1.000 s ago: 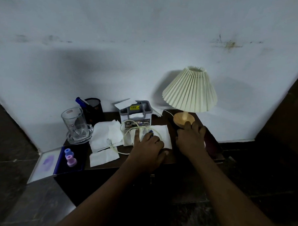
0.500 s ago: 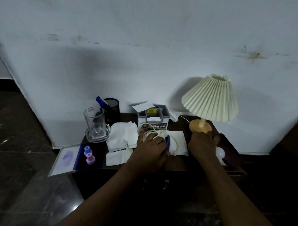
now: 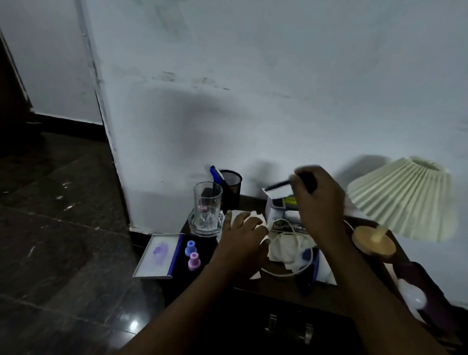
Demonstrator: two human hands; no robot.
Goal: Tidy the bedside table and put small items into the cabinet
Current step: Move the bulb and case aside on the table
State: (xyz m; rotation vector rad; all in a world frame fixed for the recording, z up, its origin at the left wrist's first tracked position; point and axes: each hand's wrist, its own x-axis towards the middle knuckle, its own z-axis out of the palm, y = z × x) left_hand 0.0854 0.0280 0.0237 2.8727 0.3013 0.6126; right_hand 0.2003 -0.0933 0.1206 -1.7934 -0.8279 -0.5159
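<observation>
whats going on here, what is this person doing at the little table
A person is tidying a cluttered bedside table. The right hand grips what looks like a dark pen, held in the air above the grey box. The left hand rests on white tissues beside the glass. A coiled white cable, a blue bottle, a pink bottle and the lamp sit on the table. The cabinet front below looks closed.

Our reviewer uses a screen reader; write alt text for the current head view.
A person's right hand holds a dark pen-like item above a cluttered bedside table, while the left hand rests on white tissues. A glass, black mesh cup and pleated lamp stand nearby.
</observation>
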